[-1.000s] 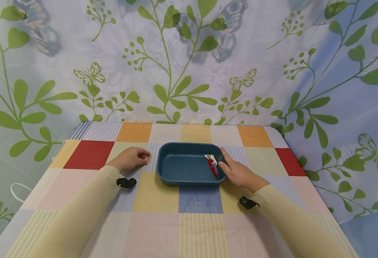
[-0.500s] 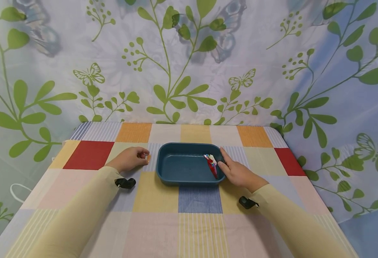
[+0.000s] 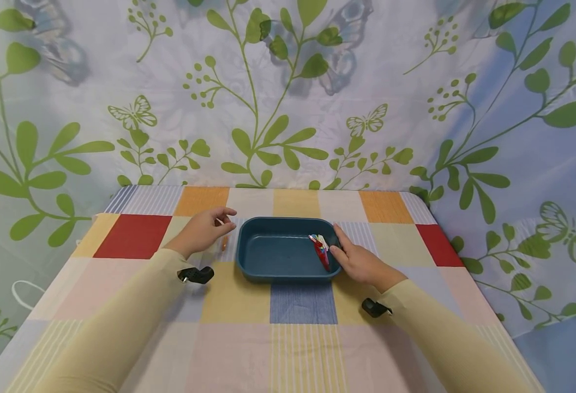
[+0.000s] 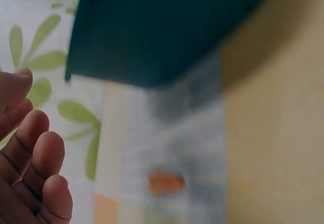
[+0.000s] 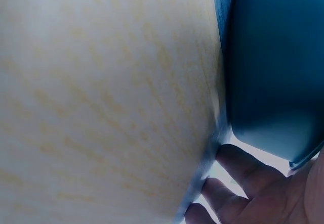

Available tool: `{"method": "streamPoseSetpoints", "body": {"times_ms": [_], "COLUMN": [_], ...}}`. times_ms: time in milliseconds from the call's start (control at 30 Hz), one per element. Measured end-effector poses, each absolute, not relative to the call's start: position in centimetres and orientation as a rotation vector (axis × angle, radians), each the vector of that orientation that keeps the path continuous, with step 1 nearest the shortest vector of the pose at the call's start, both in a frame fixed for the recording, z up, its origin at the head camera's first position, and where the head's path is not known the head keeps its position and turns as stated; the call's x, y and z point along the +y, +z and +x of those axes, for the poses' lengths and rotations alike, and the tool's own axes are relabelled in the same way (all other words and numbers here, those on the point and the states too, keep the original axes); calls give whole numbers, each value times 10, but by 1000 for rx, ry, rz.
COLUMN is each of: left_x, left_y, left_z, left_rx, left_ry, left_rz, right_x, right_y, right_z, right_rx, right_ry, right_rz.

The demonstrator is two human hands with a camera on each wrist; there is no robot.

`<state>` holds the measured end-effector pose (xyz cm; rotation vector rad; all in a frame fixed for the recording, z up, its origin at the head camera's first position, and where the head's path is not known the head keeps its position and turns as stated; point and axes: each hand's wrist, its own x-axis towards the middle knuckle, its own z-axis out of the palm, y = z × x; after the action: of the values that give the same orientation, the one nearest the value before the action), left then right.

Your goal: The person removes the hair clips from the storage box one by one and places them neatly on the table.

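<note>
A dark blue rectangular tray (image 3: pixel 283 278) with raised sides stands on the patchwork cloth. My right hand (image 3: pixel 361 262) grips its right end, thumb over the rim and fingers along the outer side. Inside the tray, near that end, lies a slim red object (image 3: pixel 322 255) with white and multicoloured parts. Left of the tray, my left hand (image 3: pixel 204 229) hovers with loosely bent fingers and holds nothing. Below its fingertips a small orange piece (image 3: pixel 225 242) lies on the cloth; the left wrist view shows this orange piece (image 4: pixel 166 182) blurred, below the tray's side (image 4: pixel 147 32).
The patchwork cloth (image 3: pixel 239 349) covers the table. Behind it hangs a curtain (image 3: pixel 288 98) with green leaves and butterflies. A white cable loop (image 3: pixel 23 295) shows at the left edge. Black wrist cameras (image 3: pixel 197 274) sit on both sleeves.
My left hand has let go of the small orange piece and risen away from it, its fingers spreading. The orange piece stays on the cloth. My right hand keeps its place on the tray.
</note>
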<state>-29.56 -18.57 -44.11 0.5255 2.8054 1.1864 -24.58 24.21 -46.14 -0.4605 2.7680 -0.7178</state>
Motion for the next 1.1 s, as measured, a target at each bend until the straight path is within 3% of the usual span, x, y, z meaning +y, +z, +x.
{"method": "streamPoseSetpoints", "body": {"times_ms": [567, 1100], "left_x": [-93, -27], "left_y": [-410, -415], "left_z": [-294, -316], "left_rx": [2630, 2494], "left_ry": [1078, 897], "left_rz": [826, 967], "right_x": [243, 242], "right_y": [-463, -462], "right_z": [-246, -245], "right_rx": [2758, 2765], "right_ry": [-731, -718], "right_rz": [-450, -441]}}
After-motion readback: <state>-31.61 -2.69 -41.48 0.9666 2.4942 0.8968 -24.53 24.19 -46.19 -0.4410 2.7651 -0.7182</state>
